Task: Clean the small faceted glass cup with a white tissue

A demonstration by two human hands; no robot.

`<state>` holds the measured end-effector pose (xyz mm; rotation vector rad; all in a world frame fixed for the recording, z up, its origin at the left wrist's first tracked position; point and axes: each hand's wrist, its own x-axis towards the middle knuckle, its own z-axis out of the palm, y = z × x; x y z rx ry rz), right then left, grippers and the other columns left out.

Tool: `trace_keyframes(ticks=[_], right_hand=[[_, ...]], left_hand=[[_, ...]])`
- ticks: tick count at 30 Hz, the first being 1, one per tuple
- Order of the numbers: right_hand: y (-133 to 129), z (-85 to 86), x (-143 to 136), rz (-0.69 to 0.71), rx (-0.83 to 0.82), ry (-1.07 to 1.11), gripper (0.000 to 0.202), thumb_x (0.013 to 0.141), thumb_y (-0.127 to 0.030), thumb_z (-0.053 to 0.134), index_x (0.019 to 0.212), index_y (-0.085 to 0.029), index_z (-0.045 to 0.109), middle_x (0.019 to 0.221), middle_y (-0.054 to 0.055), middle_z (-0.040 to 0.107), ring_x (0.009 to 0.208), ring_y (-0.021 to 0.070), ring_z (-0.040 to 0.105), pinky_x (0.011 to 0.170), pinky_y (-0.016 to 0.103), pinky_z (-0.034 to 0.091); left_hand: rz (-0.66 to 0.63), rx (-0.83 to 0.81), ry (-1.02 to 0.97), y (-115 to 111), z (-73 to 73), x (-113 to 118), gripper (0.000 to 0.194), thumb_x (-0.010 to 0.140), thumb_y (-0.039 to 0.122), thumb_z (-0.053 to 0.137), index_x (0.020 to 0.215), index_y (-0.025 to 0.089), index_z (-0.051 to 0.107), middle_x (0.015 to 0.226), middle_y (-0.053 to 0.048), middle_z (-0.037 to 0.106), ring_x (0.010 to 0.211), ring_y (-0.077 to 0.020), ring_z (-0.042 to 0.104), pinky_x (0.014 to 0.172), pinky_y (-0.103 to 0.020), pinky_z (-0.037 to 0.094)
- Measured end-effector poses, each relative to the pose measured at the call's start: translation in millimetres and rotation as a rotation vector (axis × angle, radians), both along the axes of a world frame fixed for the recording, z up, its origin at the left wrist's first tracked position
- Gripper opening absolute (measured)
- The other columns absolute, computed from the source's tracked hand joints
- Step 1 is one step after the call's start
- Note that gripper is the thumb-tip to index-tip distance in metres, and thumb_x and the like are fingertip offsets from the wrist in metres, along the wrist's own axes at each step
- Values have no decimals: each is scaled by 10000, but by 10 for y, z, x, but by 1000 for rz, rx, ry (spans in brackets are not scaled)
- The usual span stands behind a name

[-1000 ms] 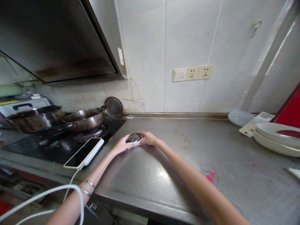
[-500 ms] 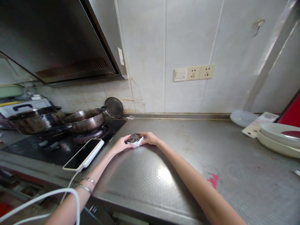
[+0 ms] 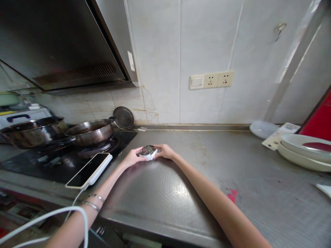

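Note:
A small round object with a white side and a dark, shiny top (image 3: 148, 154) rests on the steel counter (image 3: 155, 193); its kind is too small to make out. My left hand (image 3: 133, 157) closes round its left side, thumb at the front. My right hand (image 3: 165, 152) grips the right side with its fingers. To the left of my left forearm, a phone (image 3: 89, 171) with a white cable (image 3: 46, 215) attached lies across the cooktop's edge.
A steel pan (image 3: 90, 133) and a steel pot (image 3: 31, 132) stand on the black cooktop (image 3: 18, 160), under the range hood (image 3: 59, 41). A dark round perforated disc (image 3: 123, 118) leans on the wall. Stacked white dishes (image 3: 302, 158) sit at the right, beside a card (image 3: 280, 136).
The whole view has shifted slightly, with the surroundings now a little further left. Both hands keep their hold on the small object, with little visible movement.

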<state>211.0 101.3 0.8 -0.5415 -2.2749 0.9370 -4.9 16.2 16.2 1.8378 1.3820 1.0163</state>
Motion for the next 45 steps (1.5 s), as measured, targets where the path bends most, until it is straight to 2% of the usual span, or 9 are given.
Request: trace_keyframes(ticks=[5,11,17,22,30,40,45], right_hand=[[8,209,347,-34,33,-17,680,624,-371,785,1256,-219,585,1143,34,683,1085,265,614,930,302,436],[-13,289,1083,-132,109,39,652,637,-390,782,1242,-230,599,1106,31,700,1032,277,635,891,326,463],[-186,224,1864,-285,98,-1,656,629,-369,789,1242,-233,600,1089,37,706,1011,276,637,871,328,471],[-350,177,2235,-340,83,-44,629,648,-368,767,1236,-209,608,1072,47,709,989,276,638,866,332,472],[-447,56,2316,-389,94,-74,637,625,-377,783,1223,-228,619,1066,40,708,944,256,644,827,304,471],[-453,1,2300,-307,19,-74,672,636,-398,781,1257,-231,585,1114,32,695,1002,268,638,863,316,462],[-475,-2,2290,-329,20,-87,685,628,-392,790,1262,-245,578,1145,35,683,1032,273,629,884,319,450]], left_hand=[[-56,66,25,108,189,252,638,554,315,805,1144,147,632,1128,-84,685,1067,-256,623,990,-381,429],[-184,93,26,291,333,906,676,553,288,816,1180,135,616,1143,-103,676,1087,-270,611,998,-393,425],[-354,93,-21,407,253,1644,636,574,266,806,1172,149,622,1164,-87,668,1088,-257,612,996,-371,430],[-419,89,-33,446,117,2002,676,554,286,825,1183,153,614,1162,-87,670,1096,-258,609,991,-367,433],[-444,85,-30,382,-30,2084,643,586,275,808,1185,150,609,1166,-84,668,1101,-255,601,990,-367,423],[-432,61,-13,355,-170,2064,605,624,259,776,1194,158,598,1165,-69,665,1073,-243,603,981,-351,412],[-435,52,-19,363,-200,2057,625,616,271,783,1202,171,591,1174,-68,661,1078,-243,600,985,-355,407]])
